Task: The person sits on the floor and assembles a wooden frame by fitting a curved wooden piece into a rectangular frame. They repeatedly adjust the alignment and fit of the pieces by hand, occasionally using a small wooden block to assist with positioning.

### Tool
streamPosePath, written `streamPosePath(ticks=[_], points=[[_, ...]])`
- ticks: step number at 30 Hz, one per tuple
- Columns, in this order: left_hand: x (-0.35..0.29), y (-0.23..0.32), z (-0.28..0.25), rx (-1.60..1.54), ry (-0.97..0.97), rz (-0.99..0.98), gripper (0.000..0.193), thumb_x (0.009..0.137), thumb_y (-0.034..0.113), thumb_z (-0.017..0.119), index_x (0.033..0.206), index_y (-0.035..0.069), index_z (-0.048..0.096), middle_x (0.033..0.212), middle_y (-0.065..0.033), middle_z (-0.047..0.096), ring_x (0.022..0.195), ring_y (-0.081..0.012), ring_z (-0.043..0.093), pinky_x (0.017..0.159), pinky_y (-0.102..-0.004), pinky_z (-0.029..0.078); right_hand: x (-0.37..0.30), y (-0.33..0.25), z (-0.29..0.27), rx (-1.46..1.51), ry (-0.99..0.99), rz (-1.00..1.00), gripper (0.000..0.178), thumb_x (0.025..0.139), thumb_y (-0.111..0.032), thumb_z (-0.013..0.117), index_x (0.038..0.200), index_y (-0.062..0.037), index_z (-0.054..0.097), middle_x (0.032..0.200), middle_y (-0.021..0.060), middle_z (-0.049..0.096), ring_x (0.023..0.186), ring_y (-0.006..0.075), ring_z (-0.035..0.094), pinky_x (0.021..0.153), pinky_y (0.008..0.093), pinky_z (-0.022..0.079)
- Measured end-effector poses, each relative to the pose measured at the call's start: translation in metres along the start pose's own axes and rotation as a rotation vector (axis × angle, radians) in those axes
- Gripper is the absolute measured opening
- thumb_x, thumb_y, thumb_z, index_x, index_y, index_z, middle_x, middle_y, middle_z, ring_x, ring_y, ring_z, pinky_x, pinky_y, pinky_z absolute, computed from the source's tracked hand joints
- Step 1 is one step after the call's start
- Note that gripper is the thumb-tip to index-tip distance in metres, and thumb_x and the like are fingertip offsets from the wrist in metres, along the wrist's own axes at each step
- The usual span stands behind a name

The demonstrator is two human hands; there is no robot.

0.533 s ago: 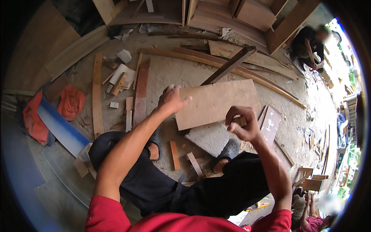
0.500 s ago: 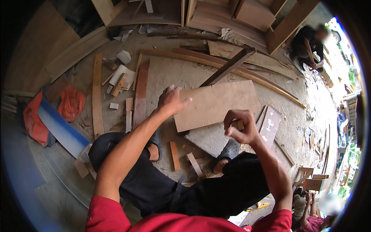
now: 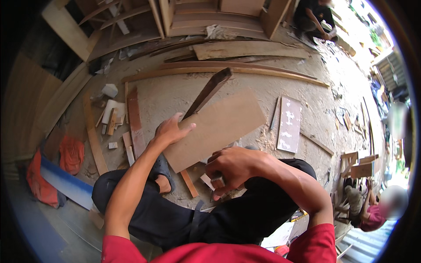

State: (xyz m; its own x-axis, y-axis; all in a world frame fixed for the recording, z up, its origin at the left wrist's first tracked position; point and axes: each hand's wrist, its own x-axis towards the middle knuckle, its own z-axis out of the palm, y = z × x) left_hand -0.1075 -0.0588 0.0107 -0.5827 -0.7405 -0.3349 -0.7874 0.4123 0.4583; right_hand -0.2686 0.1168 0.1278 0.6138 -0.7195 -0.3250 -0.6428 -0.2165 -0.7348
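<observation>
I squat on a dusty concrete floor over a tan plywood board. My left hand grips the board's left edge, thumb lying on top. A dark wooden strip slants up from just past that hand. My right hand is clenched in a fist at the board's near edge, above my knee in black trousers. A small dark object shows under its fingers; what it is stays unclear. A short wood offcut lies on the floor beside it.
A white-blotched panel lies to the right. Long planks cross the floor beyond, with a wooden frame behind. Offcuts, an orange cloth and a blue sheet lie at left. Other people sit at top right and lower right.
My right hand has dropped from above the board to its near edge and closed tighter. My left hand stays at the board's left edge. The view has shifted closer.
</observation>
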Motion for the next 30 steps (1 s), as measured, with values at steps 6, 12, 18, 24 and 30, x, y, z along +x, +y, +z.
streamPosePath(ticks=[6,12,18,24,30], points=[[0.001,0.019,0.010,-0.043,-0.041,0.031,0.088,0.076,0.063,0.061,0.136,0.003,0.038,0.114,-0.0243,0.061,0.109,-0.0381,0.057,0.093,-0.0444,0.044,-0.011,0.009,0.028,-0.122,-0.012,0.112,0.047,0.069,-0.048,0.074,0.090,-0.0068,0.067,0.082,0.0142,0.064,0.086,0.0339,0.061,0.077,0.0422,0.048],[0.003,0.041,0.023,0.014,0.107,0.048,0.072,0.078,0.064,0.059,0.125,0.010,0.049,0.106,-0.0198,0.064,0.103,-0.0405,0.059,0.087,-0.0464,0.047,-0.016,0.016,0.036,-0.284,0.097,0.154,0.051,0.067,-0.052,0.073,0.095,-0.0091,0.067,0.092,0.0112,0.063,0.096,0.0297,0.060,0.081,0.0414,0.047],[0.021,0.048,0.029,-0.042,0.101,-0.073,0.077,0.075,0.074,0.051,0.112,0.007,0.060,0.105,-0.0209,0.065,0.102,-0.0405,0.060,0.087,-0.0452,0.046,-0.020,0.018,0.048,-0.275,0.152,0.191,0.053,0.068,-0.053,0.072,0.096,-0.0085,0.067,0.098,0.0088,0.062,0.101,0.0277,0.059,0.082,0.0408,0.047],[0.024,0.060,0.037,-0.117,0.147,-0.142,0.079,0.074,0.074,0.051,0.103,0.003,0.067,0.104,-0.0217,0.065,0.105,-0.0381,0.059,0.092,-0.0417,0.043,-0.025,0.034,0.073,-0.449,0.217,0.300,0.052,0.074,-0.050,0.069,0.105,-0.0092,0.063,0.103,0.0081,0.063,0.102,0.0251,0.060,0.080,0.0396,0.049],[0.034,0.061,0.029,-0.138,0.195,-0.159,0.073,0.074,0.069,0.055,0.099,0.002,0.069,0.101,-0.0197,0.067,0.100,-0.0348,0.061,0.089,-0.0400,0.044,-0.052,0.047,0.057,-0.450,0.352,0.516,0.052,0.076,-0.046,0.069,0.106,-0.0052,0.060,0.102,0.0114,0.062,0.100,0.0264,0.060,0.076,0.0387,0.049]])
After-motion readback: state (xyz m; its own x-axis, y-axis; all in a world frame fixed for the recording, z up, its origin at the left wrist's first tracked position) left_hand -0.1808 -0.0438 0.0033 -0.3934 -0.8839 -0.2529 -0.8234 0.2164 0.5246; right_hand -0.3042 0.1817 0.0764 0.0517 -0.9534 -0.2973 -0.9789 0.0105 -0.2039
